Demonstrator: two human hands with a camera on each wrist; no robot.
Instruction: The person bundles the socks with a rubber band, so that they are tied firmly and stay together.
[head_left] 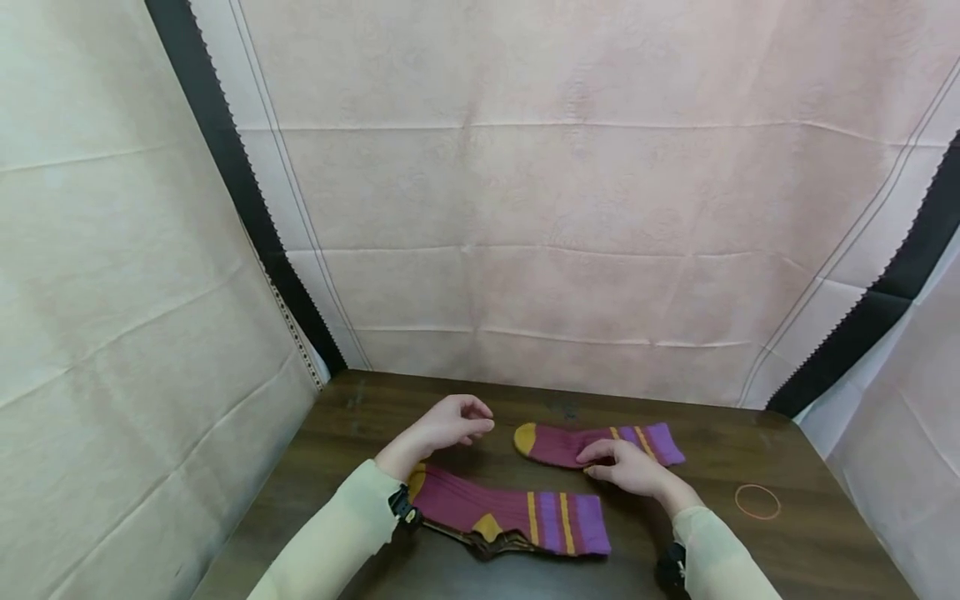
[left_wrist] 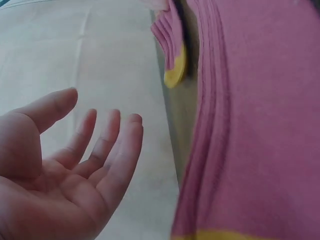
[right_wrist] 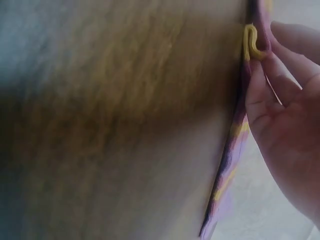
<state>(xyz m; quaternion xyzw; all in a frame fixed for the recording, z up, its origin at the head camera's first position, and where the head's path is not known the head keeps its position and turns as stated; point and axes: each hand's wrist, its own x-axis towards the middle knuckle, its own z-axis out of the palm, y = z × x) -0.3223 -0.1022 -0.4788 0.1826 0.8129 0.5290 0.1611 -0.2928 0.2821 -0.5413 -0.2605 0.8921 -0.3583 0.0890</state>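
A maroon sock (head_left: 555, 446) with a yellow toe and a purple-striped cuff lies on the far part of the table. My right hand (head_left: 628, 468) pinches its near edge; in the right wrist view, the fingers meet at a folded yellow patch (right_wrist: 253, 42). Nearer to me lie matching socks (head_left: 480, 500), stacked, toe to the left, with layered edges showing in the left wrist view. My left hand (head_left: 450, 423) hovers beyond their toe end, fingers loosely bent and holding nothing. Its palm (left_wrist: 70, 195) shows bare in the left wrist view.
A thin orange rubber band (head_left: 757, 502) lies on the dark wooden table (head_left: 817, 533) to the right of my right hand. Pale fabric walls (head_left: 562, 208) rise behind the table and at both sides, with black strips at the corners.
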